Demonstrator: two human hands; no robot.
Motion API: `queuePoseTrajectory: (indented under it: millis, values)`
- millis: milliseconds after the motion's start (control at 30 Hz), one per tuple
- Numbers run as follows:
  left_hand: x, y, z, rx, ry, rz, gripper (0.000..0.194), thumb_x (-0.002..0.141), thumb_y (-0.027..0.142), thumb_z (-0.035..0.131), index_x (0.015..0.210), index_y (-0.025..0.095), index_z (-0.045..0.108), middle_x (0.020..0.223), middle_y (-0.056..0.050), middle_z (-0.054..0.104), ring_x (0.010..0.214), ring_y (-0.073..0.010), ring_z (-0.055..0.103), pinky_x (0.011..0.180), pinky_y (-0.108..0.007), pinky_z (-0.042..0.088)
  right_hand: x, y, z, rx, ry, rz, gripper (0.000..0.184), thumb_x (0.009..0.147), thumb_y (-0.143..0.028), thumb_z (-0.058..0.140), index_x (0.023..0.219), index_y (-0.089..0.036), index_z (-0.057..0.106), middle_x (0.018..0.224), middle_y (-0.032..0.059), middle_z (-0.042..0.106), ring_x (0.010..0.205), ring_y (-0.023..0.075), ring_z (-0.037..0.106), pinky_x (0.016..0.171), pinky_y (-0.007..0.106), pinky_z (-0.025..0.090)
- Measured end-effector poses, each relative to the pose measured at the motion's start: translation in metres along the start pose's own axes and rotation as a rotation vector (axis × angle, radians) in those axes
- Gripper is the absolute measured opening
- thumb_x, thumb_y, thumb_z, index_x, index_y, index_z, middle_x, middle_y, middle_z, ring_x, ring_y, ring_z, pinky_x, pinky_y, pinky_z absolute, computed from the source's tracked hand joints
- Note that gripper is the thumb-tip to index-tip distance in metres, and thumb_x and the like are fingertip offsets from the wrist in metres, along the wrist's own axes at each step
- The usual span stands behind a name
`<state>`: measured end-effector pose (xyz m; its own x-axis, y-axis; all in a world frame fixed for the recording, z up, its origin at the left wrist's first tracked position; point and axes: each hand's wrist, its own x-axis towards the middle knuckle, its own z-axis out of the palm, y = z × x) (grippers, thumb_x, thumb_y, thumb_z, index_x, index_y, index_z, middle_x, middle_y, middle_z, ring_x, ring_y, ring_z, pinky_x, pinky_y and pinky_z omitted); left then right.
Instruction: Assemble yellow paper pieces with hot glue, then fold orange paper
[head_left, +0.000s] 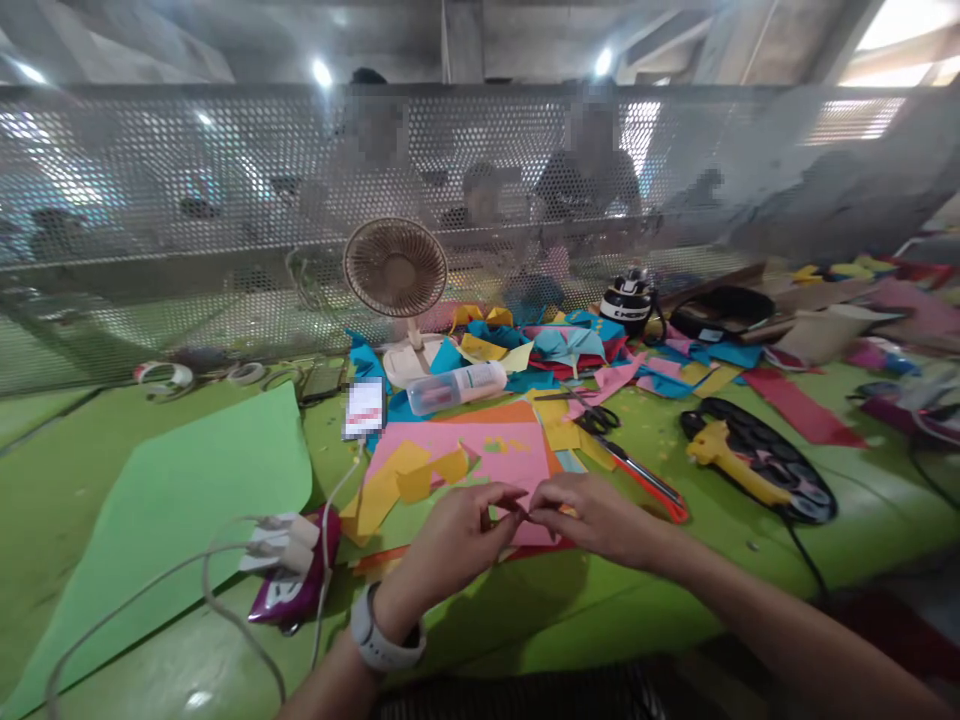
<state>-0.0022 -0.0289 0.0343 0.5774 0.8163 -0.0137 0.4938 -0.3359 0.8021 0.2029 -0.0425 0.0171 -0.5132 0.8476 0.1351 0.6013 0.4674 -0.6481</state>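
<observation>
My left hand (469,525), with a white watch (382,635) on the wrist, pinches thumb and finger together over the stacked paper. Its fingertips meet those of my right hand (592,515), closed in a pinch too. What lies between the fingertips is too small to make out. Under and beyond the hands is a pink paper sheet (517,445) with small yellow scraps on it. Yellow paper strips (409,470) overlap its left side, and an orange sheet (525,412) shows behind it. Right of the pile lie a red utility knife (649,485) and black-handled scissors (598,418).
A yellow glue gun (739,470) rests on a black tray (814,500). At left are a green sheet (217,480), white charger plugs (289,545) with cables, and a purple pouch (274,600). Behind stand a phone (364,408), clear bottle (457,388), fan (396,268) and perforated screen (247,200).
</observation>
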Motion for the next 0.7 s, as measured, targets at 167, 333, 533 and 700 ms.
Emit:
queuePoseTrajectory:
  millis: [167,333,533,700]
  values:
    - [-0.003,0.003,0.005,-0.018,-0.129,0.003,0.025,0.088,0.031,0.046,0.096,0.021,0.068,0.082,-0.002,0.07,0.068,-0.0142,0.062,0.06,-0.021,0.044,-0.005,0.002,0.001,0.028,-0.019,0.011,0.021,0.091,-0.031,0.053,0.082,-0.017,0.066,0.074,0.002,0.066,0.071,0.0143,0.059,0.064,0.023,0.037]
    - [-0.004,-0.001,0.009,-0.126,-0.202,-0.082,0.025,0.086,0.033,0.049,0.08,0.017,0.067,0.07,-0.001,0.065,0.058,-0.0138,0.062,0.053,-0.02,0.044,-0.009,0.003,0.002,0.108,0.018,0.009,0.022,0.091,-0.033,0.052,0.082,-0.018,0.066,0.074,0.0007,0.066,0.07,0.0135,0.058,0.064,0.023,0.039]
    - [-0.007,-0.005,-0.005,-0.215,-0.124,-0.137,0.028,0.086,0.039,0.051,0.079,0.017,0.066,0.075,-0.003,0.067,0.053,-0.0117,0.06,0.049,-0.02,0.042,-0.021,0.038,-0.017,0.099,0.14,0.142,0.024,0.09,-0.037,0.05,0.082,-0.02,0.064,0.075,0.0002,0.067,0.069,0.0152,0.06,0.064,0.025,0.042]
    - [0.0,-0.009,-0.025,-0.307,0.049,-0.177,0.027,0.081,0.041,0.058,0.09,0.016,0.062,0.075,-0.004,0.069,0.046,-0.0101,0.057,0.043,-0.02,0.04,-0.015,0.102,-0.055,-0.302,0.315,0.405,0.021,0.087,-0.034,0.047,0.092,-0.021,0.063,0.089,0.0026,0.069,0.078,0.0172,0.061,0.068,0.026,0.042]
